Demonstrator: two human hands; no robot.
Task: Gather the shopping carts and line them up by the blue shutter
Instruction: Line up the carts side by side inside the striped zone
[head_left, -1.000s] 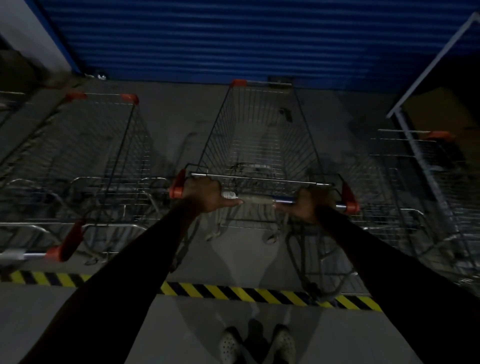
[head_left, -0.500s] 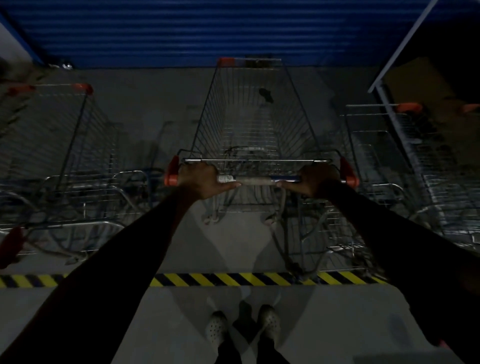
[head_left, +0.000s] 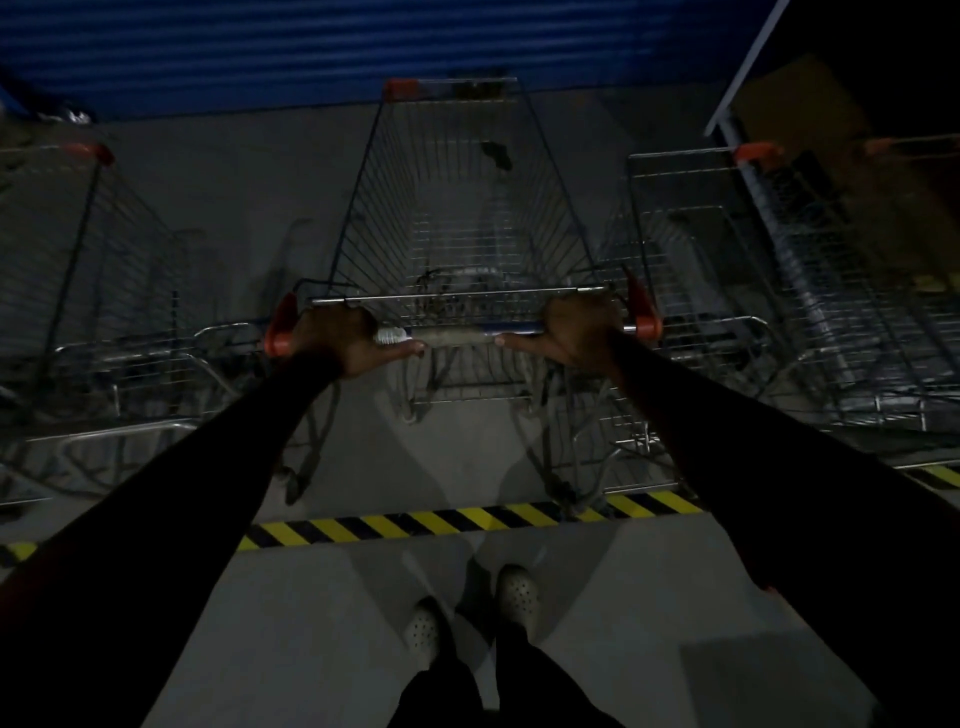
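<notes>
Head camera looks down on the middle shopping cart (head_left: 457, 218), standing nose-first toward the blue shutter (head_left: 363, 47), between two other carts. Its handle bar (head_left: 457, 335) is gripped at both ends. The left hand (head_left: 337, 338) is curled over the bar just inside the orange end cap (head_left: 278, 332), and the right hand (head_left: 582, 332) is wrapped round it beside the opposite cap (head_left: 644, 312). Each thumb lies straight along the bar, pointing inward.

Compared with half a second ago, the cart sits further forward. Its front rim with the orange corner bumper (head_left: 400, 88) now overlaps the shutter's lower edge in the view, and the grip has not changed. The shoes (head_left: 423, 631) have come nearer the hazard tape (head_left: 415, 522).

The basket is thin steel wire in a tapering grid, narrower at the front, on a tubular frame. The bar's middle has a worn, pale wrapping.

A left cart (head_left: 93, 270) of the same wire build stands near, apart from the held one. The right cart (head_left: 691, 249) stands just beside the held one; whether they touch cannot be told. Beyond it are more carts (head_left: 831, 291) by a white slanted post (head_left: 748, 62).

The shutter is ribbed in horizontal slats. The floor (head_left: 337, 623) is smooth grey concrete, crossed by the yellow-and-black striped tape. Black sleeves (head_left: 208, 493) cover both arms, and the pale shoes are perforated.
</notes>
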